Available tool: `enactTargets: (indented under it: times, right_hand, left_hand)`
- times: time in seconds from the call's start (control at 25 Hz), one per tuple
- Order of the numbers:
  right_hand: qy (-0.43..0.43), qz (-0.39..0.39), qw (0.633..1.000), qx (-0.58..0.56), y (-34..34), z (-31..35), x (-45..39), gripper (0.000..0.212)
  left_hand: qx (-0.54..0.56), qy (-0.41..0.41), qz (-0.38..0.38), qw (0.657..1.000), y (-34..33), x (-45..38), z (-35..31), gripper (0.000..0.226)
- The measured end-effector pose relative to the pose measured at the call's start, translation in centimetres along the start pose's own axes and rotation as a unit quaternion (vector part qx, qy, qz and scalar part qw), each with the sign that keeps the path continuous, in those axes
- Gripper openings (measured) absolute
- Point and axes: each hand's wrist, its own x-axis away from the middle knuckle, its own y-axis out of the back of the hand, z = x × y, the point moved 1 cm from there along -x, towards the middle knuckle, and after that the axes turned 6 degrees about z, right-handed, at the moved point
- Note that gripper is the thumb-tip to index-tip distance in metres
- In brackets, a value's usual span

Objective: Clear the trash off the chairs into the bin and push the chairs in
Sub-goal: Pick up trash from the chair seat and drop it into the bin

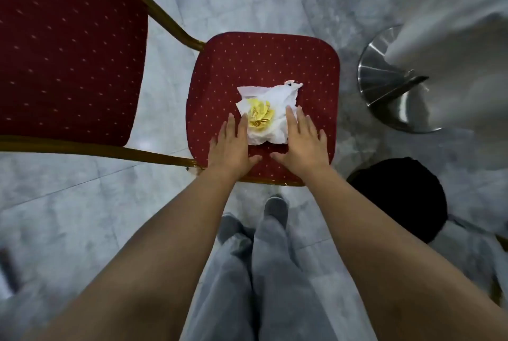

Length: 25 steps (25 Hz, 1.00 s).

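Observation:
A red dotted chair seat (264, 60) with a gold frame is right below me. On it lies a crumpled white napkin (277, 101) with a yellow wrapper (259, 116) bunched in its middle. My left hand (232, 148) lies flat on the seat, fingertips touching the napkin's left edge. My right hand (303, 145) lies flat against the napkin's right edge. Both hands are spread and hold nothing. A black bin (398, 200) stands on the floor to the right of the chair.
The chair's red backrest (68, 52) reaches up to the left. A table's round steel base (390, 79) and white tablecloth (453, 38) are at the right. The floor is grey marble tile (68, 203). My grey trouser legs and shoes are below.

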Motion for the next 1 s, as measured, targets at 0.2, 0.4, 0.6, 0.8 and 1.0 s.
enactTargets:
  times: [0.2, 0.4, 0.6, 0.8, 1.0]
  right_hand:
    - [0.029, -0.004, 0.998, 0.06, -1.3, -1.5, -6.2, 0.119]
    - [0.081, 0.003, 0.992, 0.099, -0.6, -2.1, -10.5, 0.12]
    - [0.098, -0.037, 0.99, 0.095, -1.4, -1.5, -11.4, 0.1]
    - [0.096, -0.065, 0.993, 0.026, -1.9, -0.7, -10.8, 0.068]
    - [0.092, -0.071, 0.989, -0.09, -2.8, -1.1, -8.3, 0.058]
  left_hand:
    - [0.003, -0.002, -0.008, 1.0, -1.1, -5.9, 0.0, 0.112]
    - [-0.014, -0.021, 0.018, 1.0, -0.5, -10.1, -0.5, 0.122]
    - [-0.03, -0.017, 0.028, 0.999, 0.2, -12.3, -0.3, 0.098]
    - [0.031, -0.059, -0.064, 0.996, -0.8, -11.7, -0.3, 0.07]
    - [0.184, -0.07, -0.017, 0.98, -1.3, -9.5, -1.4, 0.054]
